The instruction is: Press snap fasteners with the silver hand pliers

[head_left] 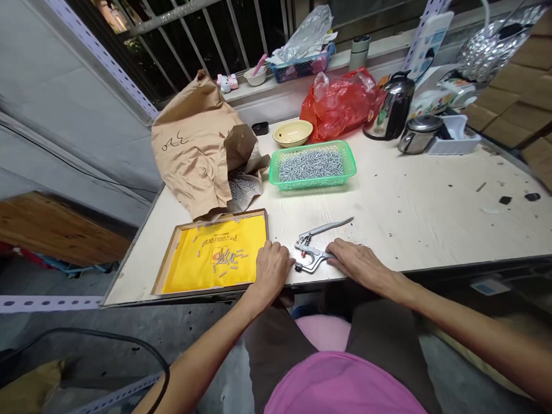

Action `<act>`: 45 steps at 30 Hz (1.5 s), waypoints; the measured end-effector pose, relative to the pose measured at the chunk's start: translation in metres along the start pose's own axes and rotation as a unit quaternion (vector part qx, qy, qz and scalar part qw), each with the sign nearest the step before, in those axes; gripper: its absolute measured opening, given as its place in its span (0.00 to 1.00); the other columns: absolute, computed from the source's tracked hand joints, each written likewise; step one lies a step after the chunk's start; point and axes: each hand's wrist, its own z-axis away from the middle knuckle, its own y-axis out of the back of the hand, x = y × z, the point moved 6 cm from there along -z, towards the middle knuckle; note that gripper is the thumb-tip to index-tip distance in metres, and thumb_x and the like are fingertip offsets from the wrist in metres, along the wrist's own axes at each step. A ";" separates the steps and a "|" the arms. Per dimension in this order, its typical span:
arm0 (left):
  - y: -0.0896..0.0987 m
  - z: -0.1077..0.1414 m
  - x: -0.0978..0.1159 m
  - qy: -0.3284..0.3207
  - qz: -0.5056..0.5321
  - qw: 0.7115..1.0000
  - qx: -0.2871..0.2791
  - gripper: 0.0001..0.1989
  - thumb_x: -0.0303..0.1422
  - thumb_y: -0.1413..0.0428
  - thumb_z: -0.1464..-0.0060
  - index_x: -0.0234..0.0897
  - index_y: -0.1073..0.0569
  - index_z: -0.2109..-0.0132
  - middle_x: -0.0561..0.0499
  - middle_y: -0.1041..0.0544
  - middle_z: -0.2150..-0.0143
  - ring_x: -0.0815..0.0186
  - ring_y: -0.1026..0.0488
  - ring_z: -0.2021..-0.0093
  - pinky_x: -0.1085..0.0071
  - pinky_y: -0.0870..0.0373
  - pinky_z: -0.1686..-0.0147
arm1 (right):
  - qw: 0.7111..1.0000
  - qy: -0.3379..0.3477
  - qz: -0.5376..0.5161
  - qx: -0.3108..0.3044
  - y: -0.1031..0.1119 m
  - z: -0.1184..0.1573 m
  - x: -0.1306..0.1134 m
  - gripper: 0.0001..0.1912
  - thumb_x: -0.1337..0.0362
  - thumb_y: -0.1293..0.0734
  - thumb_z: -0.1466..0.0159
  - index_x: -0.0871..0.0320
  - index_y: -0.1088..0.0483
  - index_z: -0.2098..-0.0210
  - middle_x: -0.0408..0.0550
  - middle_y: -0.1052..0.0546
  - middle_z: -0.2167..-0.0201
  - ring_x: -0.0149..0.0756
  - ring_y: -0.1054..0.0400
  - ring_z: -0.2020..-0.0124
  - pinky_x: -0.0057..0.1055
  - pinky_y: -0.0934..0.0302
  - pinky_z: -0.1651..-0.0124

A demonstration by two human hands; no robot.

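Pink fabric [337, 392] over dark trousers [389, 342] filled the bottom centre of the frame, between two bare forearms. Near the table's front edge, the right hand [362, 265] had its fingers closed on the lower handle of metal snap-fastener pliers [311, 254], which lay just right of centre with their handles spread. The left hand [272, 267] sat just left of the pliers' head, at the right rim of a shallow tray [171, 253]; its fingers were curled, but whether they gripped anything could not be told. In the tray, left of centre, small metal pieces [226, 257] lay scattered on yellow printed sheeting [187, 264]. Beyond it slumped an open brown paper bag [190, 155], marked 320, with more pieces in its mouth. A green plastic basket [314, 183] of similar pieces stood at upper centre. Farther back were a cream oval dish [293, 134], a red plastic bag [340, 105] and, toward the upper right, a steel jug [393, 109] beside a lidded steel pot [419, 135]. Farthest, a blue basket [301, 68] rested on the windowsill
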 end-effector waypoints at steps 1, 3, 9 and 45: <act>-0.005 -0.002 0.001 0.000 -0.015 1.000 -0.009 0.10 0.34 0.51 0.40 0.35 0.27 0.62 0.43 0.26 0.61 0.56 0.35 0.56 0.61 0.37 0.58 | 1.000 -0.005 0.011 0.009 -0.001 0.000 -0.001 0.07 0.63 0.43 0.32 0.57 0.36 0.60 0.48 0.30 0.64 0.35 0.34 0.64 0.29 0.44 0.65; -0.012 -0.003 0.001 -0.005 -0.032 0.999 -0.012 0.10 0.31 0.52 0.40 0.35 0.27 0.62 0.43 0.26 0.61 0.56 0.35 0.57 0.60 0.38 0.58 | 0.999 -0.010 0.028 0.037 -0.003 0.000 -0.003 0.07 0.64 0.44 0.32 0.57 0.35 0.63 0.48 0.30 0.65 0.34 0.34 0.65 0.29 0.44 0.66; 0.053 -0.038 0.004 -0.048 -0.043 0.991 0.115 0.12 0.31 0.54 0.39 0.38 0.26 0.63 0.47 0.25 0.65 0.58 0.34 0.59 0.57 0.43 0.49 | 0.993 -0.015 0.041 0.109 -0.012 0.000 -0.004 0.05 0.65 0.41 0.33 0.56 0.35 0.65 0.46 0.30 0.66 0.35 0.33 0.66 0.30 0.42 0.67; 0.021 0.008 -0.111 0.058 0.138 0.987 0.061 0.08 0.30 0.47 0.46 0.35 0.23 0.68 0.46 0.25 0.67 0.62 0.30 0.62 0.70 0.34 0.64 | 0.988 0.004 0.051 0.143 -0.013 0.008 0.001 0.12 0.59 0.43 0.31 0.58 0.33 0.65 0.45 0.30 0.67 0.32 0.35 0.68 0.29 0.49 0.69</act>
